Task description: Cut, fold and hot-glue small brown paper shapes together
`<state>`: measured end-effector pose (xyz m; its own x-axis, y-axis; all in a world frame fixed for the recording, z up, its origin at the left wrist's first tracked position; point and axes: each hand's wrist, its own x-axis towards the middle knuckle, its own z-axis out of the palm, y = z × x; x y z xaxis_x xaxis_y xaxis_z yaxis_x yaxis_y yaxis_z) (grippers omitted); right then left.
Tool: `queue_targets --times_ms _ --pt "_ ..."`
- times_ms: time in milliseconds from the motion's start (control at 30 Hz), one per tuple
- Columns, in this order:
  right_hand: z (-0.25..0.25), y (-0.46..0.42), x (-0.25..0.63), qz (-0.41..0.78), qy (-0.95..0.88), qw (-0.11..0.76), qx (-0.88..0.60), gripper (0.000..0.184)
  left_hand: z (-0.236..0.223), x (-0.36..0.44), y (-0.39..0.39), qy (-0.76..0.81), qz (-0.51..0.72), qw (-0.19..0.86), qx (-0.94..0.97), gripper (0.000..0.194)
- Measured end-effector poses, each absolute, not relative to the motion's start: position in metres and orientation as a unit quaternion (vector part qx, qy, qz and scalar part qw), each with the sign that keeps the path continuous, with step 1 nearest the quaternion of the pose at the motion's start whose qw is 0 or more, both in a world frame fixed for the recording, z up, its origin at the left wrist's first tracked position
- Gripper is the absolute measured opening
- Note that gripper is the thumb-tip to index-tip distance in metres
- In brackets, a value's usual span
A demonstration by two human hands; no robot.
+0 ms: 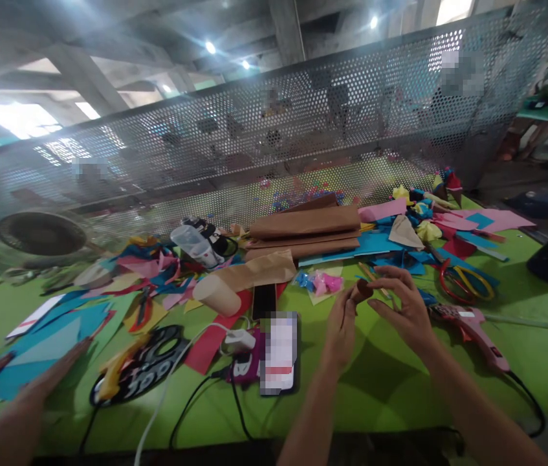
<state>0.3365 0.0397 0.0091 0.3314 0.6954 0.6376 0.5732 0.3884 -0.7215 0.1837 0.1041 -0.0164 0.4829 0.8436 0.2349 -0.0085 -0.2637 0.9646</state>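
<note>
My left hand point(341, 323) is closed around a small rolled piece of brown paper point(362, 290), its open end facing right. Close beside that roll is my right hand point(404, 305), thumb and fingers apart; one fingertip reaches the roll's rim, and I cannot tell whether it touches. Both hands are raised over the green table point(375, 401). A pink hot glue gun point(482, 333) lies right of my right hand. Behind my hands is a clear bag with pink and blue pieces point(319, 283). A phone point(278, 353) with a lit screen lies left of my left hand.
A co-worker's hand point(60, 366) rests by blue paper sheets point(50, 336) at left. A yellow glue gun point(116, 372), power strip point(244, 362) and cables lie between us. Folded brown paper point(303, 226), scissors point(468, 281) and scraps line the back, before a perforated metal screen point(254, 142).
</note>
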Motion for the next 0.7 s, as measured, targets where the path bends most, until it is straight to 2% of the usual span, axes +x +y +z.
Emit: queue_targets --times_ms 133,233,467,700 --pt "0.011 0.037 0.336 0.058 -0.578 0.609 -0.540 0.020 -0.019 0.185 0.105 0.309 0.400 0.545 0.669 0.058" --pt "0.008 0.039 0.335 0.065 -0.586 0.602 -0.539 0.018 -0.020 0.185 0.106 0.293 0.398 0.536 0.684 0.054" --pt "0.001 0.043 0.335 0.072 -0.600 0.579 -0.548 0.002 -0.015 0.184 0.107 0.288 0.376 0.409 0.780 0.045" --pt "0.001 0.044 0.336 0.091 -0.590 0.583 -0.551 0.008 -0.014 0.184 0.108 0.300 0.368 0.347 0.809 0.045"
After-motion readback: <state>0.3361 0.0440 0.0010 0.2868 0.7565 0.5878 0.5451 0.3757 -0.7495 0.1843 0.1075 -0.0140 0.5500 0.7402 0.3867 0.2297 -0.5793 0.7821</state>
